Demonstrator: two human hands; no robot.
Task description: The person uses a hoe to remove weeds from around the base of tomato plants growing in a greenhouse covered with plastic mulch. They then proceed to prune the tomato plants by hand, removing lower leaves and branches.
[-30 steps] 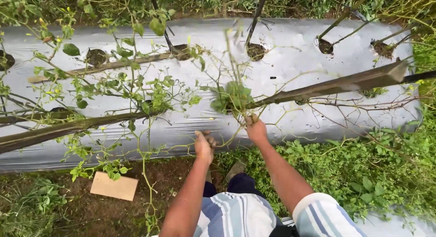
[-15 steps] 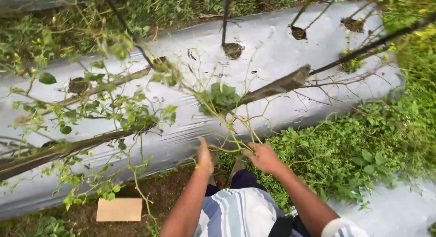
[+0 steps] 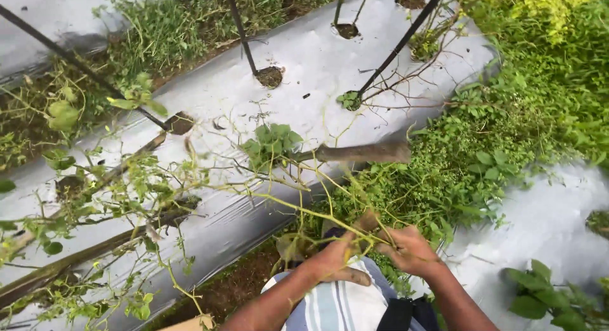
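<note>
Both hands closed on a bundle of uprooted plant stems, low in front of the body.

Left hand [image 3: 336, 262] and right hand [image 3: 409, 250] are seen clenched side by side around the base of thin yellow-green stems [image 3: 317, 207], which fan out up and leftward over the silver plastic mulch [image 3: 304, 71] of the raised bed. The pulling or gathering step is judged to be in hand; a firm grip held near the stem bases is what the next move calls for, since the stems are thin and tangled. No true containers are seen; the planting holes [image 3: 271, 76] cut in the mulch are filled with dark soil, and slanted stakes [image 3: 241, 33] are set in several. Weeds [image 3: 457, 172] are spread beside the bed.
</note>
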